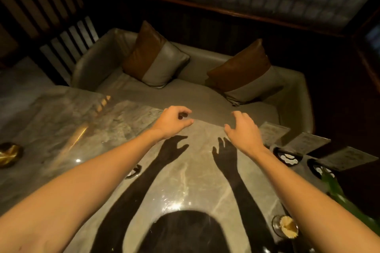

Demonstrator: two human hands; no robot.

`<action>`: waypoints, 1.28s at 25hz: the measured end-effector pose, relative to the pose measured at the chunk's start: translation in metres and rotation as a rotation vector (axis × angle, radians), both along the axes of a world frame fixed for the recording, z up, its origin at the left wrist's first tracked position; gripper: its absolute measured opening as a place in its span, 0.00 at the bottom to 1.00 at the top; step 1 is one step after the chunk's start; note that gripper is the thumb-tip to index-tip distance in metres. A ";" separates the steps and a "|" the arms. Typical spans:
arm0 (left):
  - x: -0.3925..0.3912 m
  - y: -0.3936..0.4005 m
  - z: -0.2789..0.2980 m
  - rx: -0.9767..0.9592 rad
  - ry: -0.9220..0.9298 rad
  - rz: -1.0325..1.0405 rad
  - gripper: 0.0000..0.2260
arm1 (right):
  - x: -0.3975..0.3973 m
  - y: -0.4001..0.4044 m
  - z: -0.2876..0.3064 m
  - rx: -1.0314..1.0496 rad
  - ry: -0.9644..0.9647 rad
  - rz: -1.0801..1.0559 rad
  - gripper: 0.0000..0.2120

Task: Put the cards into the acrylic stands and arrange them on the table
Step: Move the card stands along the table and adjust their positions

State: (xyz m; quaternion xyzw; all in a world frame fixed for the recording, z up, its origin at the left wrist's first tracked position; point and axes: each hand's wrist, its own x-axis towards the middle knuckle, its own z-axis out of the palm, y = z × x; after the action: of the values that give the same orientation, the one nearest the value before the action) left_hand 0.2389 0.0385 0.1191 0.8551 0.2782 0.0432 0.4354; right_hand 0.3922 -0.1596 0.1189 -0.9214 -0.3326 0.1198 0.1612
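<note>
Restaurant booth: marble table, cushioned sofa

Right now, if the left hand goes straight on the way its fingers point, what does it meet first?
The left hand hovers at the table's far edge, fingers curled, pointing forward and right. Nothing stands in that line; beyond the edge lies the sofa seat. Depth is unclear, so this is a guess.
</note>
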 end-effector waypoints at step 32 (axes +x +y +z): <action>-0.072 0.073 -0.067 -0.047 -0.028 0.202 0.08 | -0.075 0.118 -0.056 0.197 0.375 0.195 0.07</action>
State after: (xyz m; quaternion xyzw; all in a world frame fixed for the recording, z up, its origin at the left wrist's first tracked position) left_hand 0.1670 0.1117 0.0526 0.8115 0.3577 0.0921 0.4528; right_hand 0.3170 -0.0418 0.0628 -0.8265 -0.3944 0.2708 0.2967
